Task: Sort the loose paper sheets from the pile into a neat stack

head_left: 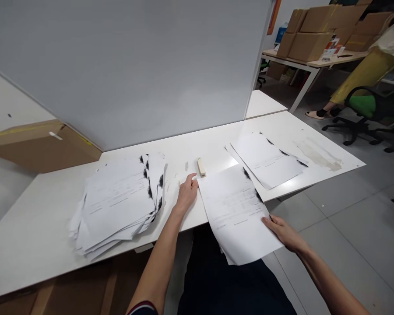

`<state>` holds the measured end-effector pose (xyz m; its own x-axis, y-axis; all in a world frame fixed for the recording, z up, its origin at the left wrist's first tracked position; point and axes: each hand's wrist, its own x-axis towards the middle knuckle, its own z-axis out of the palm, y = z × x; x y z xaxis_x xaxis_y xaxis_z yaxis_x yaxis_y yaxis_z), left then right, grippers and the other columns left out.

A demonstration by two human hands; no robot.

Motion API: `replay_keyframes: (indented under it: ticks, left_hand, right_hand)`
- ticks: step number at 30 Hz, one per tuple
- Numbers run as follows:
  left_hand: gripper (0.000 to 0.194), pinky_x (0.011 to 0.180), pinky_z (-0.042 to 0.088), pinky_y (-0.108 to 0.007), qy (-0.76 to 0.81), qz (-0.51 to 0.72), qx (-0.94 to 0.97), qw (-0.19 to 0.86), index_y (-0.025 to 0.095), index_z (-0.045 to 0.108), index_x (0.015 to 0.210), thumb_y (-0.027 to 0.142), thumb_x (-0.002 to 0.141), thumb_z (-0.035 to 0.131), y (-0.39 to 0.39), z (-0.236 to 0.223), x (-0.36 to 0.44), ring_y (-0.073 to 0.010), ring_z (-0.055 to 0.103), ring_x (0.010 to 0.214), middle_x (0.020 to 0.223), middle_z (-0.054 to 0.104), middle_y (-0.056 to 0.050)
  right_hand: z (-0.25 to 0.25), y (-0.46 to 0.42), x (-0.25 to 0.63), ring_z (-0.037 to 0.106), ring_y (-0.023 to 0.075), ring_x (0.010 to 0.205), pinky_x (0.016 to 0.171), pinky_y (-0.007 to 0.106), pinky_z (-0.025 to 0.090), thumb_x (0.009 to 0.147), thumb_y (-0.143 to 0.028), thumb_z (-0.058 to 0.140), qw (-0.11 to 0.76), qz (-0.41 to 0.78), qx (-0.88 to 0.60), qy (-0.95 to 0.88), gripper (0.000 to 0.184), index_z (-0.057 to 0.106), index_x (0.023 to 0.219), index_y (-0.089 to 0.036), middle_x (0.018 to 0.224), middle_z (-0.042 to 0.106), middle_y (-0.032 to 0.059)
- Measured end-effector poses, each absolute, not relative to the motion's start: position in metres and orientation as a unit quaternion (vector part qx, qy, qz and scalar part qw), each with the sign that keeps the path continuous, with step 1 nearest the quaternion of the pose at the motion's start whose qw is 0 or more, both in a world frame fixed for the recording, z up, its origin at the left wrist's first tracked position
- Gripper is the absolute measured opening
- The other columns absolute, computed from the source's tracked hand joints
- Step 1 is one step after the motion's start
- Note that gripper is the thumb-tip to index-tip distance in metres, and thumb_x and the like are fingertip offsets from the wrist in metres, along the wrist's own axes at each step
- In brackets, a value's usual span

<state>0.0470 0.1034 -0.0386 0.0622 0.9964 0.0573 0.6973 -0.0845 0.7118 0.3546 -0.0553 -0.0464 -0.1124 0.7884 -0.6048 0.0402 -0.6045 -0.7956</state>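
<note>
My right hand [284,232] grips the lower right edge of a small set of printed sheets [236,210] that hangs over the front edge of the white table [36,227]. My left hand [186,194] rests at the sheets' upper left corner, fingers curled with the index finger pointing out, pinching or touching that corner. A cream stapler [201,166] lies on the table just beyond my left hand. A thick messy pile of printed papers [118,201] lies to the left. A smaller stack of sheets [267,158] lies to the right.
A grey partition board [128,65] stands along the table's back. A cardboard box [39,144] sits at the far left. Behind on the right are a table with cardboard boxes [315,30], a green office chair [364,109] and a person's legs in yellow [361,74].
</note>
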Motion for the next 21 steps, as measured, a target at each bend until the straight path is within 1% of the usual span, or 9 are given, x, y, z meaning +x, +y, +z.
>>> replay_keyframes:
  ticks: [2,4,8,11,16,18,21]
  left_hand:
    - [0.037,0.075,0.041,-0.030,0.619,0.293,0.676,0.271,0.021,0.048,0.121,0.025,0.086,0.036,0.104,-0.040,0.047,-0.0168,0.060,0.081,0.079,0.065,-0.001]
    - [0.037,0.077,0.041,-0.030,0.617,0.303,0.675,0.271,0.021,0.049,0.120,0.023,0.086,0.036,0.104,-0.042,0.047,-0.0165,0.060,0.083,0.081,0.065,-0.002]
    - [0.036,0.076,0.042,-0.029,0.614,0.313,0.677,0.259,0.020,0.050,0.118,0.021,0.085,0.036,0.105,-0.046,0.047,-0.0152,0.058,0.079,0.081,0.064,-0.002]
    - [0.038,0.075,0.042,-0.029,0.608,0.313,0.686,0.248,0.021,0.047,0.123,0.020,0.086,0.035,0.108,-0.049,0.048,-0.0148,0.057,0.075,0.081,0.063,-0.001]
    - [0.045,0.076,0.042,-0.029,0.577,0.299,0.740,0.175,0.025,0.042,0.131,0.018,0.088,0.033,0.112,-0.052,0.051,-0.0152,0.053,0.078,0.087,0.056,-0.003]
    - [0.046,0.074,0.042,-0.027,0.572,0.281,0.756,0.146,0.027,0.043,0.131,0.016,0.088,0.033,0.113,-0.054,0.052,-0.0145,0.052,0.076,0.085,0.051,-0.003]
    - [0.048,0.070,0.042,-0.024,0.572,0.259,0.767,0.131,0.029,0.044,0.131,0.012,0.086,0.034,0.114,-0.057,0.052,-0.0131,0.050,0.072,0.082,0.047,-0.001]
  right_hand:
    - [-0.050,-0.054,0.356,0.058,0.0151,0.061,0.052,0.024,0.042,0.079,-0.053,0.054,0.290,0.669,-0.600,-0.328,0.042,0.061,0.096,-0.015,0.074,0.067,0.0044]
    - [-0.051,-0.053,0.356,0.059,0.0156,0.062,0.052,0.024,0.043,0.079,-0.052,0.055,0.293,0.675,-0.597,-0.321,0.043,0.061,0.097,-0.014,0.077,0.068,0.0057]
    - [-0.051,-0.050,0.358,0.058,0.0148,0.060,0.050,0.023,0.042,0.080,-0.051,0.055,0.299,0.670,-0.600,-0.320,0.042,0.062,0.097,-0.014,0.075,0.068,0.0058]
    - [-0.049,-0.048,0.359,0.059,0.0153,0.059,0.050,0.023,0.043,0.080,-0.051,0.054,0.296,0.662,-0.611,-0.318,0.041,0.062,0.096,-0.014,0.072,0.068,0.0054]
    - [-0.047,-0.042,0.359,0.059,0.0153,0.060,0.051,0.023,0.044,0.080,-0.050,0.055,0.294,0.659,-0.616,-0.316,0.040,0.063,0.096,-0.015,0.070,0.067,0.0046]
    - [-0.047,-0.041,0.360,0.060,0.0153,0.061,0.052,0.023,0.044,0.080,-0.050,0.055,0.298,0.665,-0.608,-0.316,0.039,0.062,0.097,-0.015,0.072,0.067,0.0045]
    - [-0.049,-0.040,0.361,0.059,0.0150,0.061,0.051,0.023,0.044,0.080,-0.050,0.054,0.298,0.669,-0.601,-0.320,0.039,0.061,0.097,-0.016,0.071,0.067,0.0043]
